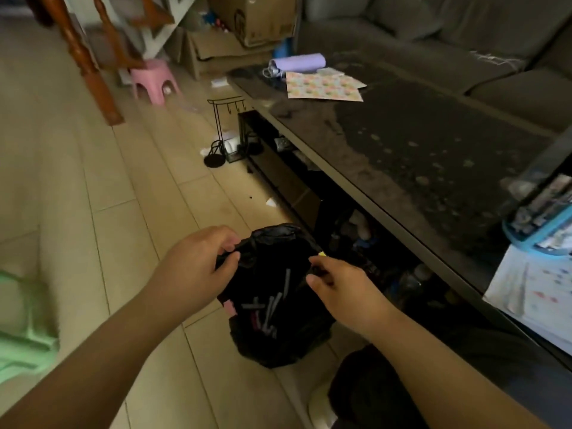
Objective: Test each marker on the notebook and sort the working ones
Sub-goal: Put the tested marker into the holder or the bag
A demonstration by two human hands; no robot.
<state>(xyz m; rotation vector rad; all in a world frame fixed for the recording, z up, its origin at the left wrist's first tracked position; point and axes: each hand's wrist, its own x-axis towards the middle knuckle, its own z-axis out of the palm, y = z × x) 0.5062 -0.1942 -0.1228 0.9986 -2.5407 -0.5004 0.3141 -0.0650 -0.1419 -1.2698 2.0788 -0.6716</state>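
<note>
My left hand (pixel 198 261) and right hand (pixel 337 286) each pinched the black bag (pixel 278 345) rim. The markers (pixel 269 308) lay inside at six o'clock between them, long axes roughly twelve-to-six, nearer my right.

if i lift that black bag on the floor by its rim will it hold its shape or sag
The black bag would probably sag: its thin plastic is crumpled, and the rim folds where the left hand and right hand pinch it. The markers lying loose inside would likely slide to the lowest point. It looks light for its size.
</note>
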